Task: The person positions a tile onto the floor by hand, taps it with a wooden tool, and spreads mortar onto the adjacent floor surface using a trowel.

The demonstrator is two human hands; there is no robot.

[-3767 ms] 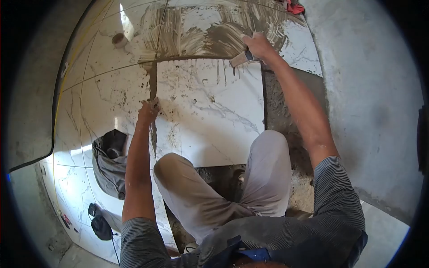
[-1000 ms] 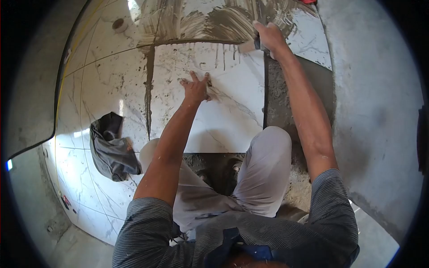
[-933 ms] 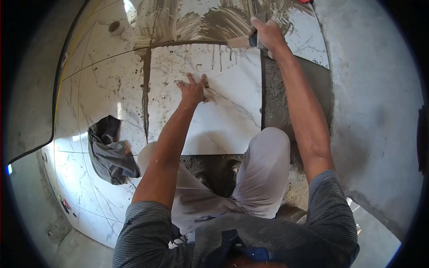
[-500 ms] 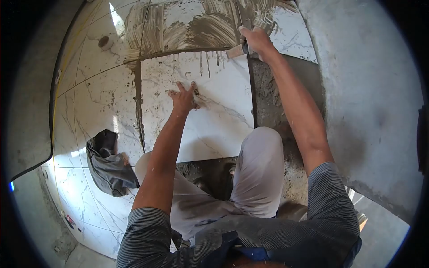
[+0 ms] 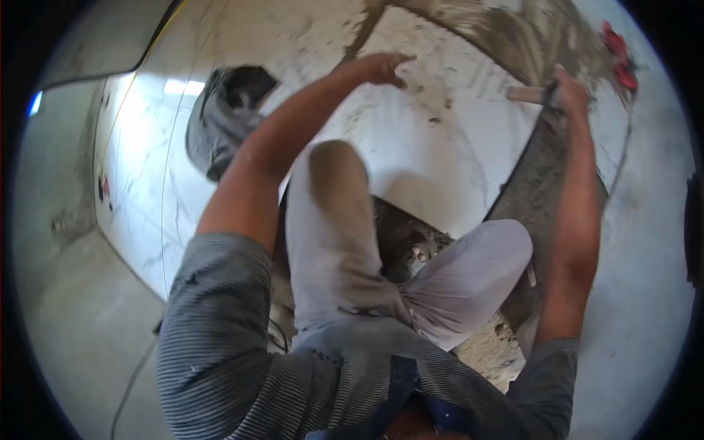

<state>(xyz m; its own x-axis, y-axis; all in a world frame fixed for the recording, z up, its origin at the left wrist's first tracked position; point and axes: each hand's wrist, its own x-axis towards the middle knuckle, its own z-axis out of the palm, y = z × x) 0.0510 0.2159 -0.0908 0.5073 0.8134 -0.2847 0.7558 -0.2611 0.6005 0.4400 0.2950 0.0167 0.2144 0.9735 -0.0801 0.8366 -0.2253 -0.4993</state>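
A large white tile with grey veins lies in front of my knees, spotted with mortar. My left hand reaches over its left part, fingers stretched and apart, holding nothing. My right hand is wrapped round the handle of a trowel, slightly blurred. The flat blade points left and overlaps the tile's far right corner. Dark streaks run on the tile near that blade. Beyond the far edge, combed grey-brown mortar covers the surface.
A crumpled dark grey cloth lies on laid tiles at left. Grey mortar fills the strip between tile and right wall. A red object sits by that wall. A cable runs at lower left.
The view has turned, so the tile now appears slanted and further right. My left hand has shifted from the tile's middle toward its left side. The trowel remains in my right hand.
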